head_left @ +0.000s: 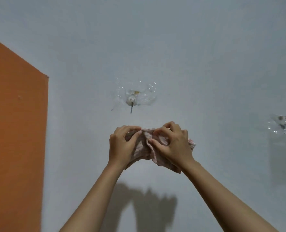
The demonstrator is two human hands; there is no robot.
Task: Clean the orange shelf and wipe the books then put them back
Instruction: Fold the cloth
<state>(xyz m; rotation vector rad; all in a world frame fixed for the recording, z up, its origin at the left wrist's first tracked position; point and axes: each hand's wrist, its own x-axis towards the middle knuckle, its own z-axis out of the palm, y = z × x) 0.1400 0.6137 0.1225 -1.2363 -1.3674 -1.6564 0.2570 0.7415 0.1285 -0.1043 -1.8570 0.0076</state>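
Pale wall (189, 47), clear hook (131, 101), orange panel (16, 114), left hand (122, 144) and right hand (174, 144) pinching cloth (144, 146)

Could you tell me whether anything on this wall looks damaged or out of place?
Yes. The clear stick-on hook on the wall above the cloth sits on a wrinkled, bubbled pad with a yellowish stain, as if peeling. A second clear pad near the right edge looks just as crinkled.
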